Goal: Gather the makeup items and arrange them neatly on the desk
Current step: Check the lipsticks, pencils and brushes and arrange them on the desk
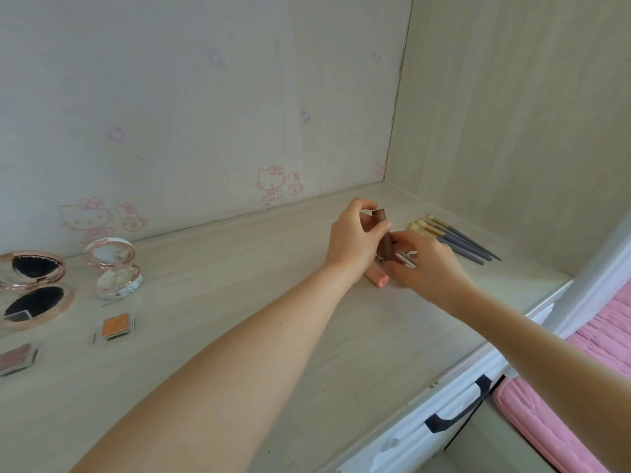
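Pale wood-grain desk point(239, 302) set in an alcove; back wall with faint pink cartoon-cat prints, side panel to the right. White drawer front with a dark handle point(457, 409) below the desk edge; pink bedding point(607, 332) lower right.

Head view, only one.

Left hand point(355, 238): closed around a brown tube point(382, 233), thumb on one side, fingers wrapped behind. Tube is upright, slightly tilted, matte dark brown, flat-topped; looks like a lipstick or lip tint. Lower end hidden between the hands.

Right hand point(426, 264): curled low over the desk, fingers pinched on a thin white stick point(406, 261), probably a pencil or liner. Cannot tell how firm the hold is.

Pink tube point(377, 277) lies flat on the desk just below the hands, partly covered by the left wrist.

Brushes point(454, 238): a handful, grey handles, pale bristles, lying side by side just right of the hands, already lined up.

Far left, well apart: large open compact point(32, 288) with dark mirror, smaller round open compact point(114, 268), orange pan point(116, 325), pink pan point(17, 358).

Step in hand, judged: grouping the small lip items beside the brushes. Next move likely calls for laying the brown tube down parallel to the pink one without rolling it, then bringing the left-side compacts closer.
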`<state>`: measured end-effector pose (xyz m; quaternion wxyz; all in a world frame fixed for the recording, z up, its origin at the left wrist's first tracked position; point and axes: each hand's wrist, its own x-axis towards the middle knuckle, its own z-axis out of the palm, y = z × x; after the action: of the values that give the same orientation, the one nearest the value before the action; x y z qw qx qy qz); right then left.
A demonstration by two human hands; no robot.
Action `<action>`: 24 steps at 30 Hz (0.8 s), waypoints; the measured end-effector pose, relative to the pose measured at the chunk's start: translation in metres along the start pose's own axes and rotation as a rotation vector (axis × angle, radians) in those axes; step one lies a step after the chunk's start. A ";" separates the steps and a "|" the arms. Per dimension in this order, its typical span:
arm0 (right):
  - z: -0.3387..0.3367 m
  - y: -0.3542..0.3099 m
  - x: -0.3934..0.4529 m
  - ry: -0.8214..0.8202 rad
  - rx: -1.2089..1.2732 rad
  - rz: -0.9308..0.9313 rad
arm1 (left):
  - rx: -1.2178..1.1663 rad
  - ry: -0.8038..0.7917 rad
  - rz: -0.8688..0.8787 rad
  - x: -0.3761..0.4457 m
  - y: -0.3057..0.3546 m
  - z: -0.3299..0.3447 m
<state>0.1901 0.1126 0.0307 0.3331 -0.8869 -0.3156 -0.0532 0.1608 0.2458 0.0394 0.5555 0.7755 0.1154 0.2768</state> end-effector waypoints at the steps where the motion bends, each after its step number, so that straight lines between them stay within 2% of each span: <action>1: -0.002 -0.004 -0.001 0.019 0.043 0.004 | -0.017 0.013 0.008 -0.002 0.004 -0.003; 5: -0.005 -0.023 -0.005 0.076 0.158 0.046 | -0.007 0.046 0.083 -0.016 0.015 -0.023; 10: -0.002 -0.055 -0.014 0.119 0.269 0.014 | 0.090 -0.020 0.138 -0.041 0.015 -0.070; 18: 0.032 -0.122 -0.042 -0.032 0.286 -0.101 | 0.175 -0.027 0.109 -0.094 0.004 -0.156; 24: 0.061 -0.166 -0.063 -0.166 0.408 -0.182 | 0.193 -0.017 0.058 -0.138 -0.004 -0.217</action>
<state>0.0338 0.2137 0.0575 0.4722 -0.7704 -0.4247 0.0550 -0.0726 0.3535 0.0441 0.4707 0.8308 0.1144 0.2740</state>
